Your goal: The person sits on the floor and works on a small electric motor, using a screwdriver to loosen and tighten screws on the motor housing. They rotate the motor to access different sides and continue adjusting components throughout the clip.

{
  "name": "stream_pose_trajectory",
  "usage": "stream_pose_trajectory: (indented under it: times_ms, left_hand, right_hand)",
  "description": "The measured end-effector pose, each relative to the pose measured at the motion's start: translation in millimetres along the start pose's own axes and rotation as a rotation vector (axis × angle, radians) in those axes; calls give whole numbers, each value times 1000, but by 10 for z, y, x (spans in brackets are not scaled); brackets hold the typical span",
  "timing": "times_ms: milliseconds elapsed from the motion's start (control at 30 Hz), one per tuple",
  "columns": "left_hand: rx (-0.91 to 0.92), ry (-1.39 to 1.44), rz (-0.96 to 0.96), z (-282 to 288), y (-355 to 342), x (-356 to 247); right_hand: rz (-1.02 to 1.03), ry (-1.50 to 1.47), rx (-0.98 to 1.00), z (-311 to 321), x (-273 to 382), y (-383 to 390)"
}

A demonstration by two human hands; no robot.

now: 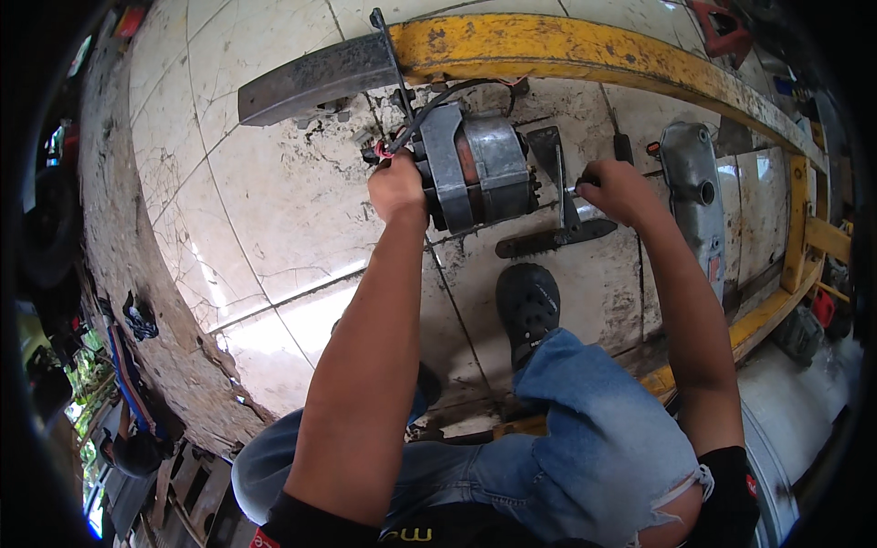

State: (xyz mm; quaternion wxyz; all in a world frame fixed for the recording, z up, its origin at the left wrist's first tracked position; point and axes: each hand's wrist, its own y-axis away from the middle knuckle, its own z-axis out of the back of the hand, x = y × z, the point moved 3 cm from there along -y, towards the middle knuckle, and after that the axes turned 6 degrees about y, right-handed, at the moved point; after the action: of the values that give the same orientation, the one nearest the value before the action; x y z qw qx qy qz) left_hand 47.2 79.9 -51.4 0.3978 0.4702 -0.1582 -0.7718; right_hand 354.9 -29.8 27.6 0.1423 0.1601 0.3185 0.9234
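An alternator (493, 169) with a grey metal housing and a reddish-brown band lies on its side on the tiles. My left hand (399, 187) grips its left end, close to a black cable and pinkish-red wires (384, 149); the fingertips are partly hidden. To the right of the alternator, my right hand (617, 190) is closed, its fingers curled by a thin, shiny metal piece that I cannot make out. Just left of and below those fingers is a dark metal bracket (566, 236) with a flat bar on the floor.
A worn yellow steel frame (548, 46) runs across the far side and down the right. A grey metal cover (694, 183) lies at right beside a dark-handled tool (622, 146). My shoe (528, 306) stands in front of the bracket. Rough concrete (155, 274) edges the tiles at left.
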Motion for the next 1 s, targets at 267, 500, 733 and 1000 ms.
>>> stream_pose_trajectory:
  times_ms: [267, 500, 733, 1000]
  left_hand:
    - [4, 9, -4, 49, -36, -13]
    - [33, 86, 36, -38, -96, 70]
    - [29, 129, -25, 10, -100, 85]
    - [24, 160, 5, 12, -48, 31]
  right_hand:
    - [-113, 7, -256, -365, -55, 141]
    - [-96, 31, -128, -721, 56, -40]
    - [-128, -831, 304, -58, -106, 179]
    - [337, -1045, 126, 630, 460, 40]
